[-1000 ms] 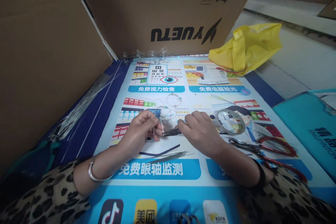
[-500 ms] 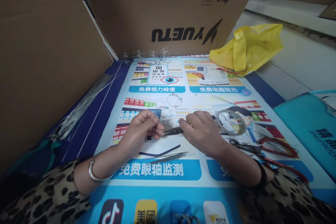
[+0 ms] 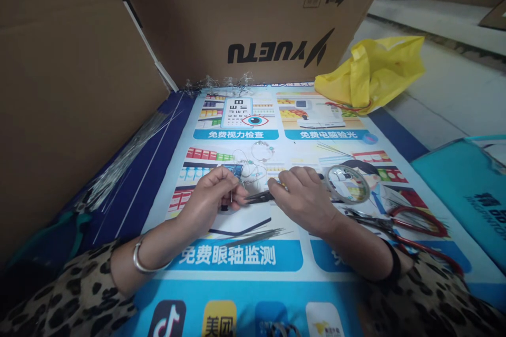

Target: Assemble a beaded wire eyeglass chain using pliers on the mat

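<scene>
My left hand (image 3: 215,189) is closed in a pinch on a thin wire (image 3: 232,197), its fingertips close together over the printed mat. From the right, my right hand (image 3: 302,200) wraps round a pair of dark needle-nose pliers (image 3: 261,197). The pliers' tips point left and meet the fingertips of my left hand; whether the jaws grip the wire is too small to tell. Just beyond the hands lie loops of fine wire and a beaded bracelet (image 3: 263,151). Short cut wires (image 3: 256,236) rest on the mat in front of my hands.
A clear tape roll (image 3: 361,197) and red-handled scissors (image 3: 419,221) lie at right. Long wires (image 3: 122,163) are bundled at left. Cardboard (image 3: 177,21) walls the back and left. A yellow bag (image 3: 389,73) and a teal bag (image 3: 462,179) flank the right side.
My right hand and the pliers have shifted very slightly left. My left hand keeps its pinch in nearly the same place.
</scene>
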`<state>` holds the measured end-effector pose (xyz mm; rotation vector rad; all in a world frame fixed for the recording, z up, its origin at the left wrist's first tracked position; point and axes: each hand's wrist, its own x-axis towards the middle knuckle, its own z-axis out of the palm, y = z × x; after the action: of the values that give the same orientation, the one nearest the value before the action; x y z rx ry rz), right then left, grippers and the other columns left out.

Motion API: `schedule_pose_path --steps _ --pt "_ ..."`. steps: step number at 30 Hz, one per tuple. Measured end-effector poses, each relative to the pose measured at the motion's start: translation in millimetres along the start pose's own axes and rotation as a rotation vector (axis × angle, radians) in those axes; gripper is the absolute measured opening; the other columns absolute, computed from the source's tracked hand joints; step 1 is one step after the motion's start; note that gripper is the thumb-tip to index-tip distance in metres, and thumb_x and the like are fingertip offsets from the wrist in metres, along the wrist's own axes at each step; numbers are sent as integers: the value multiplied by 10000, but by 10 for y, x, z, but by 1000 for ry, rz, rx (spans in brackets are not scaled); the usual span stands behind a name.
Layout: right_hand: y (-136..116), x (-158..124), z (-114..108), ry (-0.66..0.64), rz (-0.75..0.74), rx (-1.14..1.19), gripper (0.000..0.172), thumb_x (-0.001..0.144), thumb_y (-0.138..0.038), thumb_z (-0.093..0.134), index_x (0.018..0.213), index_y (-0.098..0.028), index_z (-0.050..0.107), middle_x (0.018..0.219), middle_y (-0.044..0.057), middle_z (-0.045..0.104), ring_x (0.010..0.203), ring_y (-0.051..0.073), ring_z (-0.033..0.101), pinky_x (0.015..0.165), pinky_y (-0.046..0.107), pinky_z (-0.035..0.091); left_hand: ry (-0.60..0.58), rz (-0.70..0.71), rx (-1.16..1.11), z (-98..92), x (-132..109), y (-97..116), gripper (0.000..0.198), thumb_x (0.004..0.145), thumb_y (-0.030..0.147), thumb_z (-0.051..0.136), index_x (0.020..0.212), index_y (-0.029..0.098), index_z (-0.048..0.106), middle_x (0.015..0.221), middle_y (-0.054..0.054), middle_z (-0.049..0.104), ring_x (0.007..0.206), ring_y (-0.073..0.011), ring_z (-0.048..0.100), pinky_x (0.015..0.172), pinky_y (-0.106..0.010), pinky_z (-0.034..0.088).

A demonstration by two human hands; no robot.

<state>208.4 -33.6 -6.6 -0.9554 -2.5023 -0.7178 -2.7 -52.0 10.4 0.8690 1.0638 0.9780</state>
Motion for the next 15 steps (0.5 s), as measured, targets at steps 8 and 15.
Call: schedule_pose_path --steps 8,15 --pt "-9 5 7 -6 -3 33 129 841 -204 484 886 -199 605 729 39 523 752 182 370 698 340 243 -24 -26 1 16 -2 8 151 800 265 550 713 167 477 654 -16 659 555 -135 626 506 -220 453" --pt "-2 8 0 3 7 28 116 828 -195 499 875 -202 604 736 38 540 764 184 385 705 338 249 -37 -21 8 24 -9 19 149 809 270 536 721 168 472 641 -7 642 575 -153 645 498 -218 441"
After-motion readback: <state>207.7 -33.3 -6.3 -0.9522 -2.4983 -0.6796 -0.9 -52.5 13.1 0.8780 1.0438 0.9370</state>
